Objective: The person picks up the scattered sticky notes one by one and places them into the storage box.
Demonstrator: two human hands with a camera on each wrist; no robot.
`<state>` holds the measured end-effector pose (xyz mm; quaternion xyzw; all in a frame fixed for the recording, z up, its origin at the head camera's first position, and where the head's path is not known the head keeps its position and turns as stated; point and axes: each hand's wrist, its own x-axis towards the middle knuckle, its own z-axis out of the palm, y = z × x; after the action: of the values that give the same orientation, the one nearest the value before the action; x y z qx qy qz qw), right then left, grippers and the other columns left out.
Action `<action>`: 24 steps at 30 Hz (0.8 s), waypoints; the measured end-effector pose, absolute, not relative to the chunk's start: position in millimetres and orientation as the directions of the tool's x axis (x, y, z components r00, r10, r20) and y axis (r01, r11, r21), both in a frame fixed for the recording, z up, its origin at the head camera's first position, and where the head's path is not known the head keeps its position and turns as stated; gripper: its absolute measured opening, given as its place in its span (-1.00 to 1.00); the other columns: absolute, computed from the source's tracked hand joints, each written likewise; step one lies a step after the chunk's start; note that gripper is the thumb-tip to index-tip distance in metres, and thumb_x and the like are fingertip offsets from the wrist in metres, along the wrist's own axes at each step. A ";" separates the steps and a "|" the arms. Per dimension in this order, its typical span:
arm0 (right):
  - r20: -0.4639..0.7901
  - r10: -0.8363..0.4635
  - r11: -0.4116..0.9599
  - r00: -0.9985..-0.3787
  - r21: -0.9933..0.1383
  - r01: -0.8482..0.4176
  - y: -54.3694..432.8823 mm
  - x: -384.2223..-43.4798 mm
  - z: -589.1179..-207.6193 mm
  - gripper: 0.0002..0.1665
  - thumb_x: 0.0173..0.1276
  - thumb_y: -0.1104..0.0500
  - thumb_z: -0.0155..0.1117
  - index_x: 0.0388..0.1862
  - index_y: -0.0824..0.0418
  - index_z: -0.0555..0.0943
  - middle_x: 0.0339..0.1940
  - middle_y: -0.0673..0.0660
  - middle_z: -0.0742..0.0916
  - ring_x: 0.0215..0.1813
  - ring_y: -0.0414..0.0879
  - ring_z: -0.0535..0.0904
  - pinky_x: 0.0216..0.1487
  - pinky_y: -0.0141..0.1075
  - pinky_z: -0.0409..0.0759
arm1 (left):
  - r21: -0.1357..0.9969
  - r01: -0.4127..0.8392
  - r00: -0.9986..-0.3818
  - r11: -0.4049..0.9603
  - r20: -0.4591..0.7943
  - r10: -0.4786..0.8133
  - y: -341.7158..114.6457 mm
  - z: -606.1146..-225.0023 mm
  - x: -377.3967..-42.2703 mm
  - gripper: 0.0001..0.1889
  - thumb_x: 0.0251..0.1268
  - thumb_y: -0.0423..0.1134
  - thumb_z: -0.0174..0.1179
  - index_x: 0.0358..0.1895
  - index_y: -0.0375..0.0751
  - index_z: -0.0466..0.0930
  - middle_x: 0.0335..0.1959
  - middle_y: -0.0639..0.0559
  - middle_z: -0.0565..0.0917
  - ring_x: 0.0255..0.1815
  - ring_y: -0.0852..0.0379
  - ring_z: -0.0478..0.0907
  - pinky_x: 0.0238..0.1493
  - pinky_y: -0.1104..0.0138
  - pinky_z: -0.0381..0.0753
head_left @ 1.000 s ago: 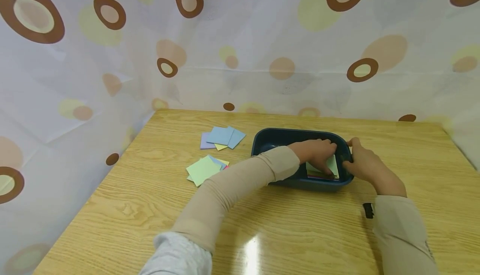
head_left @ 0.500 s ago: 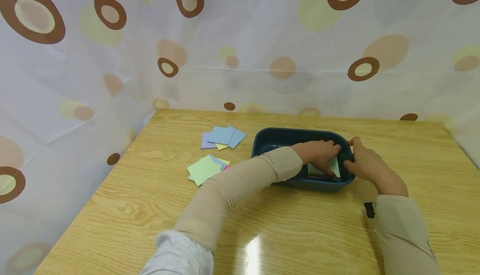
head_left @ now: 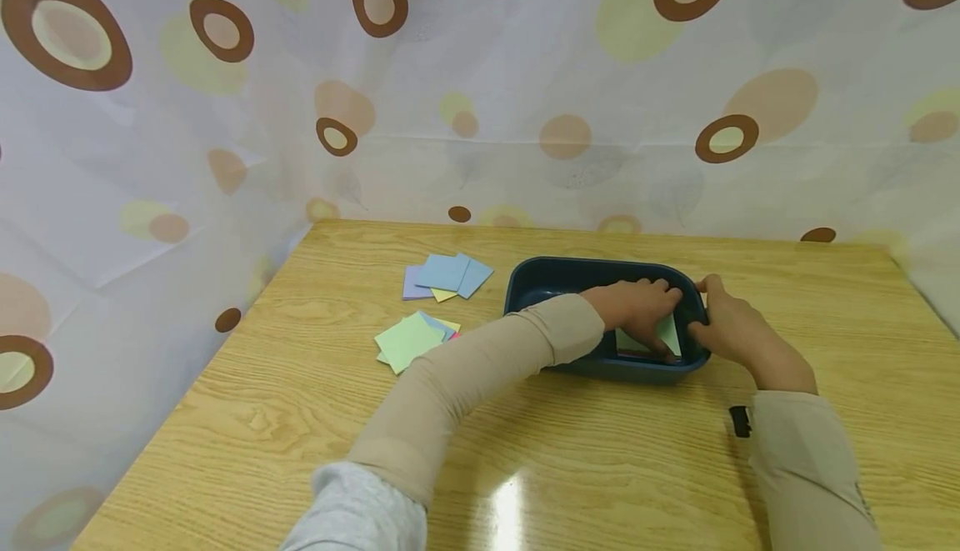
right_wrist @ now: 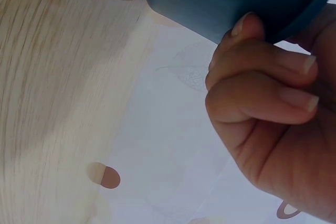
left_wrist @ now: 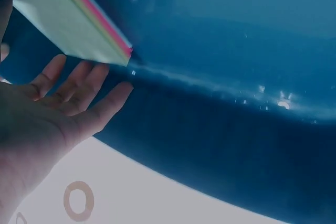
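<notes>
A dark blue plastic bin (head_left: 600,373) stands on the wooden table. Inside its right end is a stack of square paper notes (head_left: 670,333), pale green on top. In the left wrist view, pink and yellow layers show along the edge of the stack. My left hand (head_left: 637,309) reaches into the bin and spans the notes, thumb on the near side and fingers on the far side, covering much of them. At the bin's right end, my right hand (head_left: 735,326) grips the rim. The right wrist view shows its curled fingers (right_wrist: 262,93) against the outer wall.
Left of the bin lie two loose groups of notes: a blue, purple and yellow one (head_left: 442,272) farther back, and a mostly green one (head_left: 405,341) nearer. A small black item (head_left: 739,422) shows beside the right sleeve. A patterned sheet (head_left: 480,76) hangs behind the table (head_left: 247,418).
The stack of notes has sunk slightly lower inside the bin, and the left hand has shifted a little to the right with it. The right hand keeps its place on the rim.
</notes>
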<state>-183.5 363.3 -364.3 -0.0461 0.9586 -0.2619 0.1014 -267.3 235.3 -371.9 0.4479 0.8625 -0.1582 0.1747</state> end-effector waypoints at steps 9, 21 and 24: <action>-0.172 -0.135 0.876 -0.976 -0.482 -0.036 363.1 -184.1 -361.1 -0.29 0.37 0.28 0.08 0.26 0.63 -0.04 -0.36 0.44 0.60 -0.41 0.10 0.53 -0.36 -0.07 0.47 | -0.003 0.867 -0.463 0.498 -0.370 0.805 190.7 -339.3 -276.2 -0.13 0.20 0.37 0.05 0.43 -0.11 0.10 0.34 0.00 0.26 0.26 0.14 0.31 0.21 0.39 0.32; -0.175 -0.143 0.863 -0.974 -0.504 -0.036 361.6 -183.2 -363.2 -0.25 0.38 0.26 0.00 0.31 0.63 -0.11 -0.66 0.08 0.39 -0.61 -0.07 0.31 -0.52 -0.22 0.28 | 0.283 0.765 -0.557 0.578 -0.160 0.815 50.6 -306.4 -315.3 -0.56 0.33 -0.20 0.23 0.17 -0.31 0.38 0.16 -0.21 0.46 0.18 -0.07 0.41 0.19 0.25 0.37; -0.174 -0.148 0.864 -0.974 -0.502 -0.041 360.9 -183.1 -363.9 -0.25 0.38 0.26 0.00 0.31 0.63 -0.11 -0.66 0.07 0.38 -0.61 -0.08 0.30 -0.53 -0.22 0.27 | 0.246 0.702 -0.637 0.669 -0.204 0.743 17.7 -313.2 -331.9 -0.55 0.32 -0.27 0.23 0.22 -0.31 0.39 0.21 -0.22 0.45 0.23 -0.09 0.40 0.21 0.22 0.38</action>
<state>-183.1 360.9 -363.9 -0.0492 0.9598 -0.2562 0.1038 -331.9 17.7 -313.2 0.4006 0.9019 0.0722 0.1449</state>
